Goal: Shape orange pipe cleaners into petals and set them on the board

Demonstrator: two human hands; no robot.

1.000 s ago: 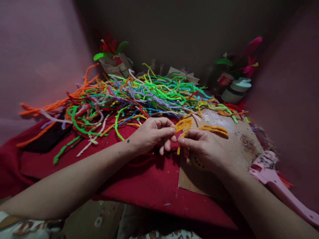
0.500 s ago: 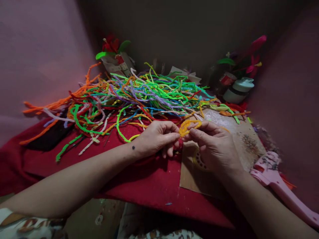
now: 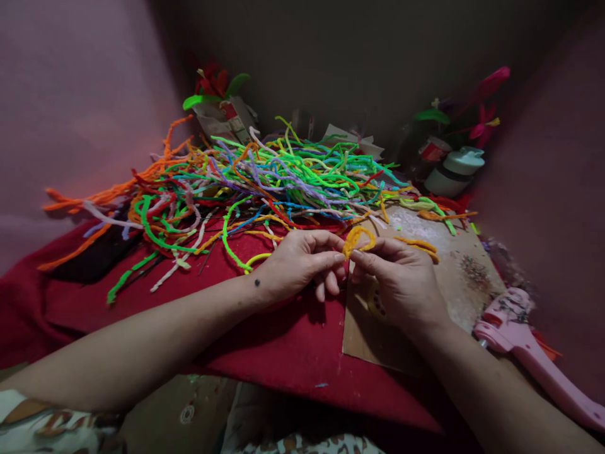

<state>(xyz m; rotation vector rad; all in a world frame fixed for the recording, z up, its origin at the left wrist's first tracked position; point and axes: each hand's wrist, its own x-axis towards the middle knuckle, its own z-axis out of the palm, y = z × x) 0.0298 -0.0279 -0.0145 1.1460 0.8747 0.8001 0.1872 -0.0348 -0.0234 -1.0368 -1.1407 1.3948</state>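
Observation:
An orange-yellow pipe cleaner (image 3: 362, 234), bent into loops, is pinched between my two hands above the red cloth. Thumb and forefinger of my left hand (image 3: 309, 258) grip its left end, the other fingers curled loosely below. My right hand (image 3: 406, 277) pinches the loop's lower right side, and two orange strands (image 3: 418, 244) of pipe cleaner stick out beyond its knuckles. Under my right hand, a yellow ring-shaped thing with dark dots (image 3: 377, 301) lies on the cardboard, partly covered.
A heap of multicoloured pipe cleaners (image 3: 288, 173) spreads across the back of the red cloth (image 3: 283, 343). Cardboard (image 3: 454, 243) lies at right, beside a pink glue gun (image 3: 524, 340). Behind stand a pale bottle (image 3: 454, 173) and pipe-cleaner flowers (image 3: 212, 85) in a carton.
The loops now stand as a rounder, more open loop between my fingertips. My right hand has shifted slightly left and down, and more of the orange strands shows behind it.

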